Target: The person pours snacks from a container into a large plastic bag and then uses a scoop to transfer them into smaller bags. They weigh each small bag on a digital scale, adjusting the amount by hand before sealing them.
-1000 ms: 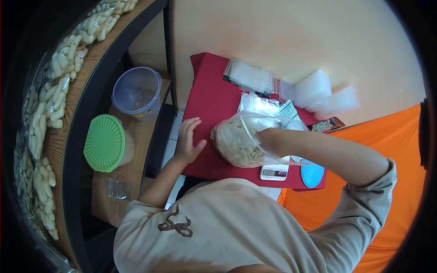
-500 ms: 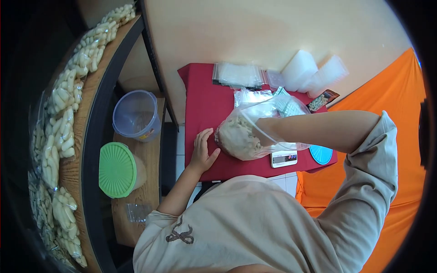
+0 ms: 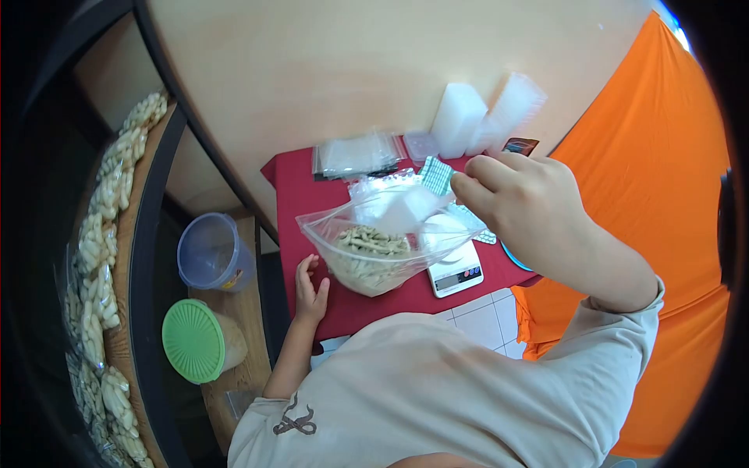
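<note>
Left hand (image 3: pixel 310 292) open, right hand (image 3: pixel 523 207) clenched — the bucket label (image 3: pixel 232 281) is too small to read.

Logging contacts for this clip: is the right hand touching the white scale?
Apart. The head view shows red tablecloth between the right hand and the white scale.

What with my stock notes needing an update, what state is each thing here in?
Clear bag: open, partly filled.
Left hand: open, beside the bag.
Right hand: raised, fingers curled; grip unclear.
White scale: flat, reading illegible.
Green-lidded tub: covered.
Purple tub: uncovered.
Shelf bags: filled.
Orange cloth: hanging, creased.
</note>
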`<state>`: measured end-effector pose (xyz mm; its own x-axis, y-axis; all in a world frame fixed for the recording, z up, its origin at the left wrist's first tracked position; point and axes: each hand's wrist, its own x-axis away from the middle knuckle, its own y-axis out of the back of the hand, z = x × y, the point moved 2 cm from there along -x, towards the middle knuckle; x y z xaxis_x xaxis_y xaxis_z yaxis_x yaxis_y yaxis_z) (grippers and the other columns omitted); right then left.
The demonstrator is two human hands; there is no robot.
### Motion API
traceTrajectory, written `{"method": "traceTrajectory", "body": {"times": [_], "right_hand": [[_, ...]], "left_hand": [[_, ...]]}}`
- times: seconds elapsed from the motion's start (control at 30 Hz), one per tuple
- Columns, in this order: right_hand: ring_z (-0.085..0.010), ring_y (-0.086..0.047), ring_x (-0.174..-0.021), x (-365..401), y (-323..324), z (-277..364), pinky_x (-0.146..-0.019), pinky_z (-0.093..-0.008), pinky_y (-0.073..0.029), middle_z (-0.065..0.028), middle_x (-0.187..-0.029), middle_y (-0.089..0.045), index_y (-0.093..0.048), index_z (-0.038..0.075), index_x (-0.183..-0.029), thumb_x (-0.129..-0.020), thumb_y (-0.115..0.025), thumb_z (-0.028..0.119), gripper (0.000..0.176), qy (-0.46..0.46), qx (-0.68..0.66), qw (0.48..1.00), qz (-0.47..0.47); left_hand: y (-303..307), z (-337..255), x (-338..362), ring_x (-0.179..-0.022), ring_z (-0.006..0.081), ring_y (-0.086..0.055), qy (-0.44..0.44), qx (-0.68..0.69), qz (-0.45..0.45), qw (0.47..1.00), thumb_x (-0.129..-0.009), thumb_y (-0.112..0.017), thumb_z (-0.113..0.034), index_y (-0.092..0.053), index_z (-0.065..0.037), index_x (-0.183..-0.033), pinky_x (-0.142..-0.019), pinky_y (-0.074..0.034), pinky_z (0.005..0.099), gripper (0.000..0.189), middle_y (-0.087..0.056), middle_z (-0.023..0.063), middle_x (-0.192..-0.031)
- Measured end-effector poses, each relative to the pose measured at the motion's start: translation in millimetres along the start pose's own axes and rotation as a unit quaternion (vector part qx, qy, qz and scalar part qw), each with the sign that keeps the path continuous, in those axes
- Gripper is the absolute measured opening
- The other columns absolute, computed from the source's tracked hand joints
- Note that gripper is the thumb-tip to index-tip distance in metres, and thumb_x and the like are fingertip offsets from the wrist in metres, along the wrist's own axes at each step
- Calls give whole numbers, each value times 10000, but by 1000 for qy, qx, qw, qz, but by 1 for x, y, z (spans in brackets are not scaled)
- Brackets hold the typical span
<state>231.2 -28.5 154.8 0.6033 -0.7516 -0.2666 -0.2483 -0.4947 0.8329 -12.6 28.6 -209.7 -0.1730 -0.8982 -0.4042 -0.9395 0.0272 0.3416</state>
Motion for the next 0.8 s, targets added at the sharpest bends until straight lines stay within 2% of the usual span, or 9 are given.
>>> {"method": "traceTrajectory", "body": {"times": [0.1,0.23,0.37,0.43,0.5,0.6,0.7,0.77,0.8], "right_hand": [[-170,-588,-578,23,-6,-13,-444,-291,-457,-27,-659,-507,-569,70,-749,-664,-612,95,99,13,-113,993,-31],[-173,-587,-568,50,-20,-24,-435,-293,-455,-31,-682,-514,-585,70,-773,-676,-597,87,99,44,-95,993,-58],[-206,-610,-658,82,-37,-51,-515,-321,-486,-41,-715,-556,-605,81,-764,-711,-601,74,53,-51,-262,961,-73],[-205,-585,-652,105,-52,-77,-548,-300,-455,-99,-741,-583,-614,45,-839,-780,-643,105,89,-195,-416,874,-159],[-91,-520,-576,139,-88,-97,-491,-236,-409,-27,-708,-605,-611,6,-869,-844,-624,157,153,-350,-608,693,-167],[-33,-406,-487,209,-169,-109,-416,-178,-312,6,-715,-595,-616,55,-848,-897,-552,231,194,-480,-693,525,-116],[-32,-355,-455,273,-258,-89,-403,-186,-288,-3,-727,-601,-614,55,-838,-883,-573,254,208,-580,-689,423,-103],[-45,-398,-471,293,-294,-74,-421,-191,-328,-11,-721,-602,-632,38,-842,-877,-582,240,211,-596,-678,421,-90],[-53,-428,-484,300,-309,-69,-436,-195,-355,-11,-717,-603,-640,26,-849,-866,-599,220,199,-614,-617,473,-137]], "left_hand": [[-4,7,0,-1069,267,-482,20,1,-18,1000,-856,-537,-250,-345,4,-1284,-901,-376,361,533,-477,161,-1186],[-5,25,3,-943,239,-506,10,4,-71,997,-870,-517,-197,-407,26,-1223,-827,-406,340,432,-517,149,-1070],[-7,23,4,-949,249,-528,-23,-78,-116,990,-878,-524,-197,-432,43,-1194,-856,-405,352,407,-533,155,-1043],[-4,35,5,-975,244,-526,-21,-81,-122,989,-886,-512,-177,-425,39,-1200,-869,-401,350,390,-528,153,-1069],[-5,33,8,-1001,240,-524,-18,-84,-134,987,-894,-500,-156,-418,34,-1205,-883,-397,349,374,-523,151,-1095],[-7,19,10,-1022,195,-501,35,85,-202,975,-914,-454,-80,-374,0,-1243,-900,-389,318,349,-489,107,-1148],[-1,-1,16,-1019,181,-496,44,66,-262,962,-913,-459,-79,-382,-17,-1243,-904,-386,302,344,-492,94,-1133],[0,-22,17,-981,159,-502,74,115,-299,944,-914,-456,-80,-401,-33,-1230,-872,-396,281,324,-498,78,-1117],[3,-29,17,-955,147,-504,80,113,-302,943,-916,-453,-83,-412,-36,-1218,-848,-402,275,309,-502,71,-1108]]}}
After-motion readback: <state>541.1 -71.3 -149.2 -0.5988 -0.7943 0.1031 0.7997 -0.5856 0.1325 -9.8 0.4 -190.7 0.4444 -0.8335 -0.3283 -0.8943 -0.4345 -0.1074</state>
